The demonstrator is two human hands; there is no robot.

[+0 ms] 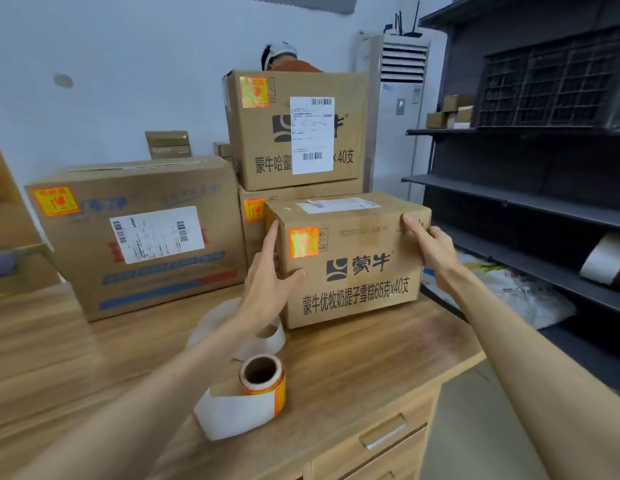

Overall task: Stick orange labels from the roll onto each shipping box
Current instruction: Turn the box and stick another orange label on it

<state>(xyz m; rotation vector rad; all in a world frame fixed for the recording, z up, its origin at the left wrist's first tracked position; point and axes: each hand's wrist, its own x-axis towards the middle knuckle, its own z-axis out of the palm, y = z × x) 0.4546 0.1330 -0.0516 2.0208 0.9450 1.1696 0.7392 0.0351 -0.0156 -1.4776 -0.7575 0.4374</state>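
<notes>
A brown shipping box with black print stands at the wooden desk's right edge, an orange label on its front upper left. My left hand lies flat against its left front corner, fingers straight, thumb on the front face. My right hand holds its upper right corner, fingers bent over the edge. The roll of orange labels lies on the desk in front, white backing strip trailing left. Three other boxes behind carry orange labels: a wide one, a top one, a lower one.
A second white backing roll lies under my left forearm. Dark metal shelves stand to the right with small boxes and a tape roll. A person's head shows behind the stack. The desk has a drawer handle at front.
</notes>
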